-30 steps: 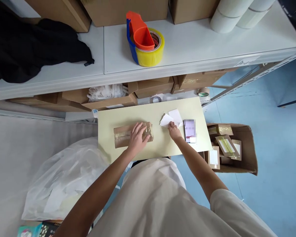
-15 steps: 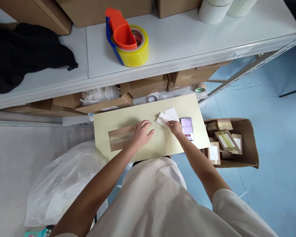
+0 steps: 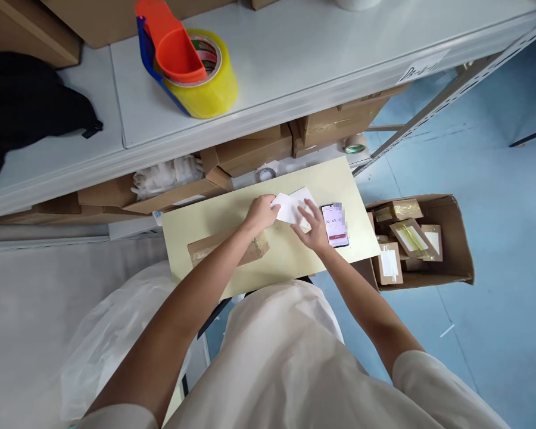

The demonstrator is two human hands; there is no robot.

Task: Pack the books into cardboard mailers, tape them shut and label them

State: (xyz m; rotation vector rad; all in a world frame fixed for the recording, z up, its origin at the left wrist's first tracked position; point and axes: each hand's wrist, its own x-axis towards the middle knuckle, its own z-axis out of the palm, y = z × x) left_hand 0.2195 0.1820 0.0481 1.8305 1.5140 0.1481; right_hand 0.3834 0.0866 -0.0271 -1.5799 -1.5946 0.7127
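My left hand (image 3: 261, 212) is closed on the left end of a white paper slip (image 3: 286, 210), thumb pressed on it. Over the slip's right part, my right hand (image 3: 314, 231) has its fingers apart; whether the fingertips touch the paper I cannot tell. A second white slip (image 3: 302, 194) lies partly behind the first. Below my left forearm, which hides part of it, a taped cardboard box (image 3: 255, 250) rests on the cream tabletop (image 3: 290, 262). A phone (image 3: 336, 226) showing a timer lies just right of my right hand.
On the grey shelf (image 3: 295, 65) in front stands a tape dispenser (image 3: 205, 77) with yellow tape. To the right, an open carton (image 3: 455, 238) holds several small taped boxes. A plastic bag (image 3: 120, 333) sits at lower left, and cartons (image 3: 250, 152) fill the lower shelf.
My left hand has left the box, moved up and right, and taken hold of the slip's end. My right hand has let go of the slip and spread its fingers. The view has shifted.
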